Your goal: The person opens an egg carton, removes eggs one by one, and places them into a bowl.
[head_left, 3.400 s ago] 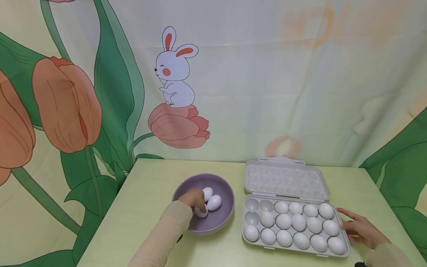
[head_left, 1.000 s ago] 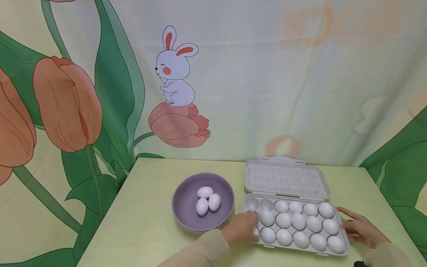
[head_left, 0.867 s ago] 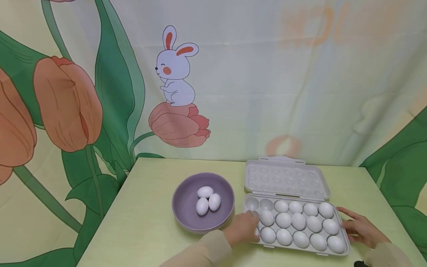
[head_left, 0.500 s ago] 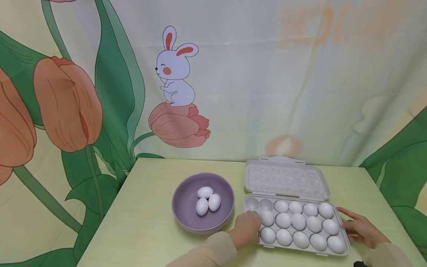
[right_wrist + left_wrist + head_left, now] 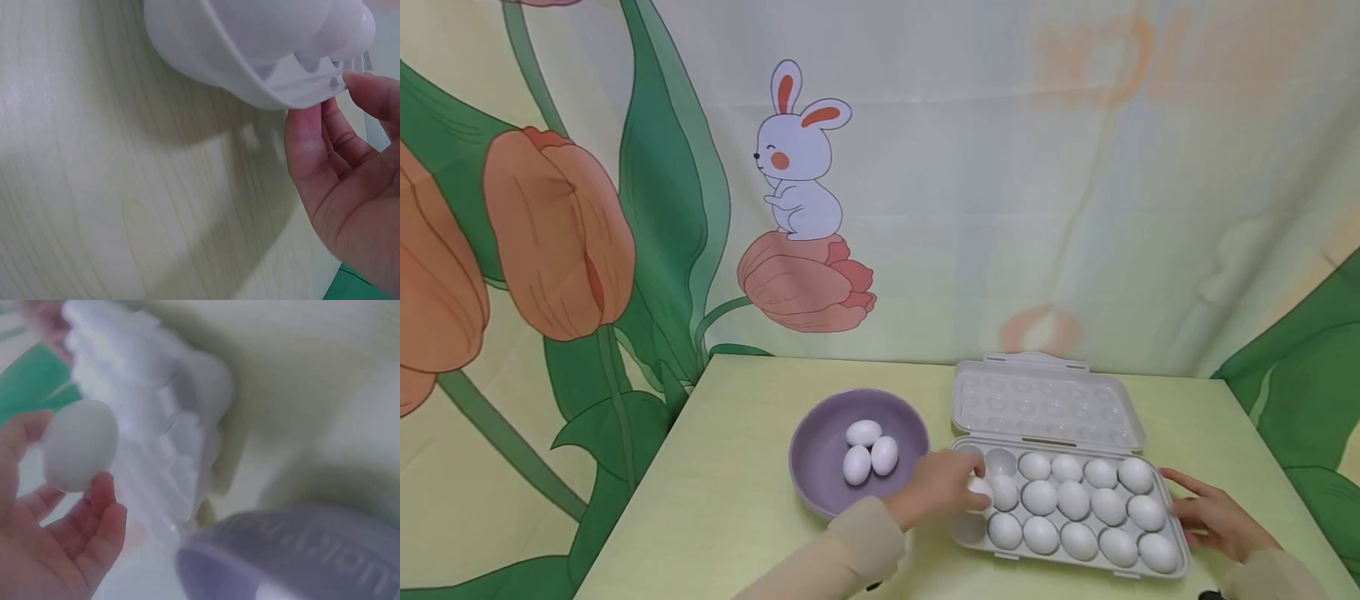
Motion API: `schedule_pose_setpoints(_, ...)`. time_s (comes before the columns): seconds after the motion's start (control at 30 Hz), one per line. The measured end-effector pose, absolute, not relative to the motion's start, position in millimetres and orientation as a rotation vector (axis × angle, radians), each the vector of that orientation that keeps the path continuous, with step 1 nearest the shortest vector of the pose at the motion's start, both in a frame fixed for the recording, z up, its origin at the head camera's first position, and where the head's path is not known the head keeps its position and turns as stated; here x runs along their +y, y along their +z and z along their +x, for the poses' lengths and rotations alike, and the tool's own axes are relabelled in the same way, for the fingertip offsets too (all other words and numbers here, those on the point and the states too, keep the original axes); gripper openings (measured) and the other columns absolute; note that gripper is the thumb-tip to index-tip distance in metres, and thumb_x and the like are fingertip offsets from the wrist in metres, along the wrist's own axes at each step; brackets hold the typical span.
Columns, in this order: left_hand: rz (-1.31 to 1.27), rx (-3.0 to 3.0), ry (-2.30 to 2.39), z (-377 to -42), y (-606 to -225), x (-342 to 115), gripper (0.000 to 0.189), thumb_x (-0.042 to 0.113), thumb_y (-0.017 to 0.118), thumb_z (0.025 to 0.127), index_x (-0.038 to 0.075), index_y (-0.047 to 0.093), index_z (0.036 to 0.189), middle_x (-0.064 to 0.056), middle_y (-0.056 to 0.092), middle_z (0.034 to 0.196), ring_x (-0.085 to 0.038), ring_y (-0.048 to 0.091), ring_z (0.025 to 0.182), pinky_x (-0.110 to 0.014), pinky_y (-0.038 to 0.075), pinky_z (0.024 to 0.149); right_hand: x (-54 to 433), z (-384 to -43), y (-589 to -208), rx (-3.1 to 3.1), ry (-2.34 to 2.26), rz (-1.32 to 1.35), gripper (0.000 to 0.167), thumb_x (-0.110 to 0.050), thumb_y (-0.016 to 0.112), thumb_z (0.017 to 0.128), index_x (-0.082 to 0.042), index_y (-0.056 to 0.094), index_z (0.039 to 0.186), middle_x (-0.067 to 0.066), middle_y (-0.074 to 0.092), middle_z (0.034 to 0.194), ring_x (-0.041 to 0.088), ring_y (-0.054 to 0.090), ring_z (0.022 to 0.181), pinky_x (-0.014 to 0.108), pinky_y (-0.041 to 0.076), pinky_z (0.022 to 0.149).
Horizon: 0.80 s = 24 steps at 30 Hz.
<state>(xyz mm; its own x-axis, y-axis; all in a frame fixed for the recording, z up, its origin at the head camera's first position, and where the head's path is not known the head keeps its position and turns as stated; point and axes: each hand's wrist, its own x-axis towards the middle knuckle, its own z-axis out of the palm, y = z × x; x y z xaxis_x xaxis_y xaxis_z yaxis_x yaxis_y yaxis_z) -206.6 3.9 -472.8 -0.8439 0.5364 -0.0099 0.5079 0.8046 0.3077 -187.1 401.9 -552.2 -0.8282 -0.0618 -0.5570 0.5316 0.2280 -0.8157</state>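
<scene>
A white egg (image 5: 980, 493) is pinched in my left hand (image 5: 942, 485), over the left end of the open egg carton (image 5: 1000, 461). The left wrist view shows this egg (image 5: 81, 445) between thumb and fingertips, clear of the cups. Beneath it the front-left cup (image 5: 970, 527) is bare. White eggs fill most other cups; those at the left end are vacant. My right hand (image 5: 1219, 518) holds the carton's right end, and the right wrist view has its thumb (image 5: 369, 94) at the rim with fingers below. Left of the carton sits a purple bowl (image 5: 808, 471) with three eggs (image 5: 857, 465).
The carton's lid (image 5: 1048, 404) lies folded back toward the printed cloth (image 5: 925, 208) behind the table. Pale wood tabletop (image 5: 737, 433) shows left of the bowl and in front of it.
My left hand has gone from the bowl, where three eggs lie, to the carton's left end. It has lifted the egg out of the front-left cup. The right hand stays put.
</scene>
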Motion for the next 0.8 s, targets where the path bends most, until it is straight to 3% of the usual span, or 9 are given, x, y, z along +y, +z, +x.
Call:
schedule_pose_setpoints(0.2, 0.626, 2.743, 0.886, -221, -438, -19, 0.025, 0.038, 0.066, 0.072, 0.020, 0.059, 0.088, 0.007, 0.057, 0.072, -0.007, 0.048, 0.061, -0.021, 0.035, 0.055, 402, -187, -552, 2.027, -1.642, 0.433, 0.061, -0.018, 0.061, 0.080, -0.036, 0.032, 0.131, -0.004, 0.057, 0.086, 0.013, 0.054, 0.072, 0.029, 0.046, 0.064)
schedule_pose_setpoints(0.3, 0.482, 2.626, 1.082, -235, -429, -35, 0.025, 0.035, 0.065, 0.074, 0.016, 0.057, 0.089, 0.004, 0.058, 0.072, -0.010, 0.053, 0.061, -0.021, 0.040, 0.055, 401, -187, -552, 2.027, -1.642, 0.442, 0.056, -0.019, 0.062, 0.078, -0.040, 0.036, 0.124, -0.004, 0.057, 0.086, 0.013, 0.054, 0.071, 0.029, 0.046, 0.064)
schedule_pose_setpoints(0.4, 0.363, 2.526, 1.214, -248, -423, -53, 0.025, 0.029, 0.065, 0.075, 0.011, 0.056, 0.089, -0.002, 0.061, 0.074, -0.015, 0.058, 0.063, -0.023, 0.045, 0.054, 402, -187, -553, 2.031, -1.636, 0.440, 0.061, -0.020, 0.063, 0.078, -0.036, 0.033, 0.129, -0.004, 0.057, 0.086, 0.014, 0.053, 0.071, 0.029, 0.046, 0.064)
schedule_pose_setpoints(0.57, 0.219, 2.508, 1.246, -265, -419, -82, 0.027, 0.026, 0.064, 0.074, 0.007, 0.055, 0.092, -0.011, 0.062, 0.096, -0.018, 0.059, 0.073, -0.029, 0.050, 0.061, 402, -188, -554, 2.040, -1.627, 0.445, 0.068, -0.018, 0.062, 0.079, -0.029, 0.027, 0.136, -0.003, 0.056, 0.086, 0.014, 0.053, 0.071, 0.029, 0.046, 0.063)
schedule_pose_setpoints(0.63, 0.185, 2.562, 1.197, -269, -422, -92, 0.028, 0.027, 0.064, 0.074, 0.008, 0.054, 0.091, -0.010, 0.060, 0.099, -0.016, 0.058, 0.070, -0.029, 0.049, 0.060, 402, -188, -554, 2.039, -1.628, 0.445, 0.070, -0.018, 0.061, 0.079, -0.026, 0.025, 0.138, -0.003, 0.056, 0.086, 0.014, 0.053, 0.070, 0.028, 0.046, 0.063)
schedule_pose_setpoints(0.8, 0.049, 2.695, 1.041, -278, -436, -111, 0.027, 0.026, 0.064, 0.071, 0.007, 0.053, 0.087, -0.006, 0.057, 0.089, -0.016, 0.055, 0.066, -0.025, 0.042, 0.057, 402, -188, -555, 2.035, -1.628, 0.445, 0.071, -0.017, 0.060, 0.080, -0.023, 0.022, 0.140, -0.003, 0.057, 0.086, 0.014, 0.053, 0.070, 0.029, 0.046, 0.063)
